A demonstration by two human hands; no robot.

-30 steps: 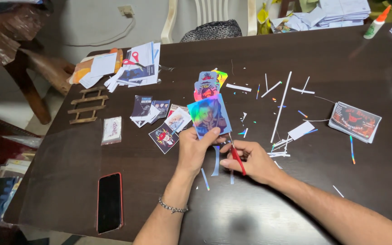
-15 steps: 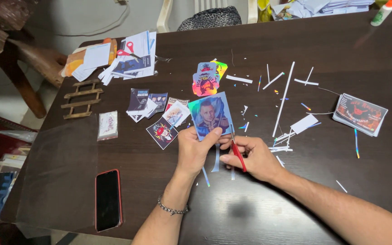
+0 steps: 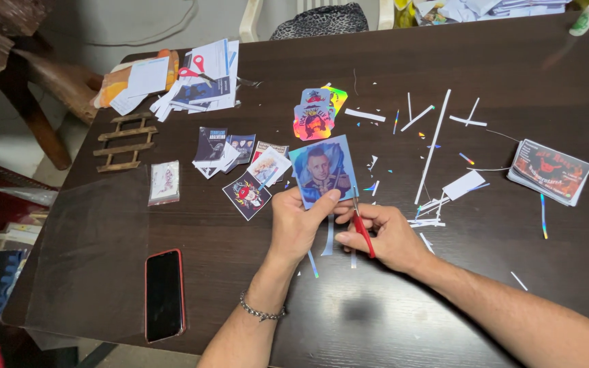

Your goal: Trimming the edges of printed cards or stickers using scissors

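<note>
My left hand (image 3: pixel 298 221) pinches the lower edge of a blue picture card (image 3: pixel 322 169) showing a portrait, holding it just above the dark wooden table (image 3: pixel 444 313). My right hand (image 3: pixel 390 235) grips small red-handled scissors (image 3: pixel 361 228), whose blades meet the card's bottom right edge. Thin cut strips (image 3: pixel 327 238) lie under and between the two hands.
Holographic stickers (image 3: pixel 316 114) and small cards (image 3: pixel 240 160) lie beyond the hands. White paper offcuts (image 3: pixel 432 146) are scattered on the right near a card stack (image 3: pixel 550 170). A red-cased phone (image 3: pixel 164 293) lies at the near left. Papers with red scissors (image 3: pixel 195 78) sit far left.
The card has shifted slightly and its shiny face now shows the portrait plainly. Both hands stay together at its lower edge.
</note>
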